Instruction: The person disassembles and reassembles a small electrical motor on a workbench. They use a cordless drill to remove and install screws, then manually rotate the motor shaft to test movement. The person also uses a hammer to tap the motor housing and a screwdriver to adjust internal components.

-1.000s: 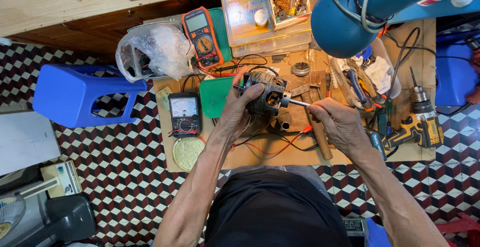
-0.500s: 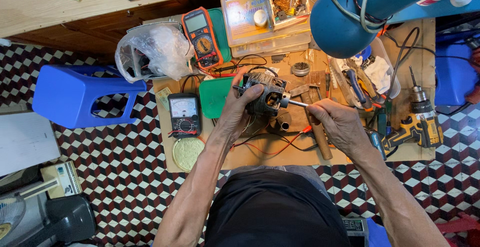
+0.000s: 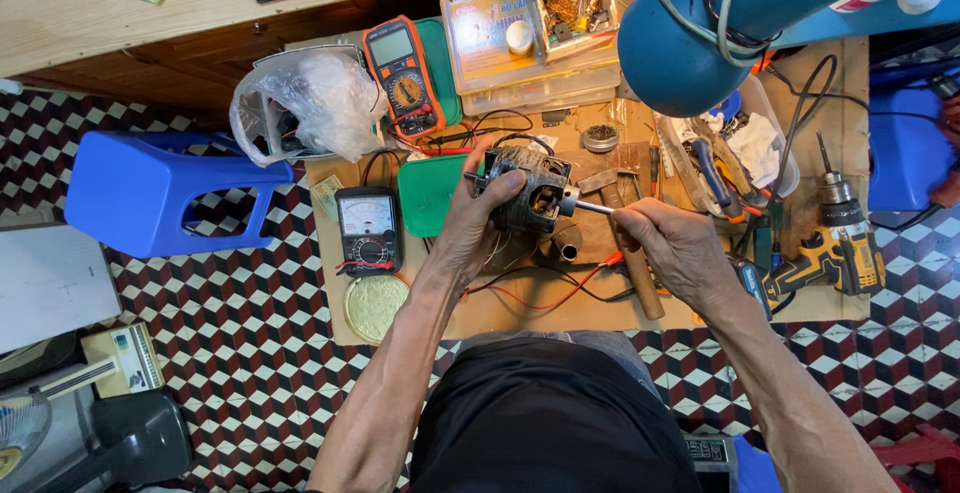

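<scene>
My left hand (image 3: pixel 472 223) grips a small dark electric motor (image 3: pixel 530 193) with copper windings, held above a low wooden work board (image 3: pixel 520 303). A thin metal shaft (image 3: pixel 592 207) sticks out of the motor to the right. My right hand (image 3: pixel 668 243) pinches the end of that shaft between its fingertips. Red and black test leads (image 3: pixel 540 293) lie on the board under my hands.
An analogue meter (image 3: pixel 368 229) and an orange digital multimeter (image 3: pixel 403 75) lie left of the motor, by a green lid (image 3: pixel 428 198). A blue lamp head (image 3: pixel 690 43) hangs over the board. A yellow cordless drill (image 3: pixel 835 243) lies right, a blue stool (image 3: pixel 160 193) left.
The motor has turned slightly in my left hand and my right hand stays on the shaft. Little else has moved.
</scene>
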